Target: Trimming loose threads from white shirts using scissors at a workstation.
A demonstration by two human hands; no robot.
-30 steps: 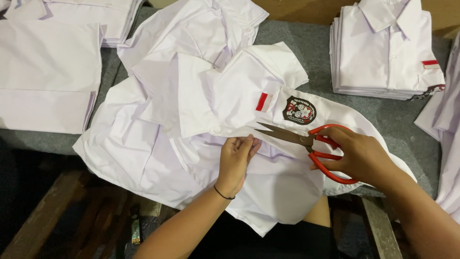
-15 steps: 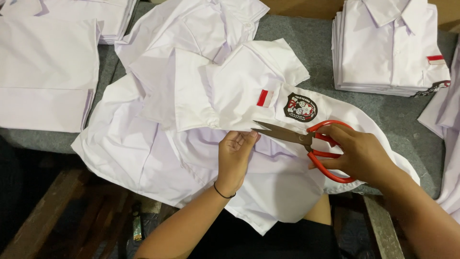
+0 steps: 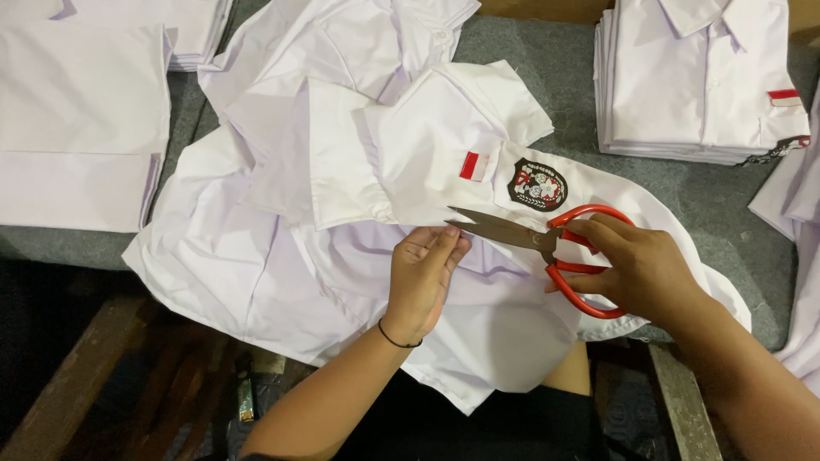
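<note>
Scissors (image 3: pixel 547 248) with red handles have barely moved since half a second ago: we see the blades a touch more closed and their tips still meeting the left hand's fingertips at the hem of the folded flap. The white shirt (image 3: pixel 342 256) lies as it did, spread loose over the grey bench (image 3: pixel 564 60), its lower edge hanging off the near side. The left hand (image 3: pixel 423 277) has kept its place too, though the fingers look slightly straighter now.

No box or tray is in view; the nearest things to holders are the piles. A neat stack of folded white shirts (image 3: pixel 696 81) sits at the far right of the bench, well apart from the work, and flat folded white pieces (image 3: pixel 81 128) lie at the far left.

The left hand rests palm down on the shirt, wrist bent back, a thin dark band (image 3: pixel 400 340) round the wrist. Its fingertips are pinched together at the edge of the flap; we think they nip a thread or a bit of cloth there, but it is too small to tell. The right hand (image 3: pixel 641 269) is closed on the scissors, fingers through the red loops, forearm coming in from the lower right. Just beyond the blades, a small red and white patch (image 3: pixel 474 166) and a dark round badge (image 3: pixel 537 183) sit on the shirt.
</note>
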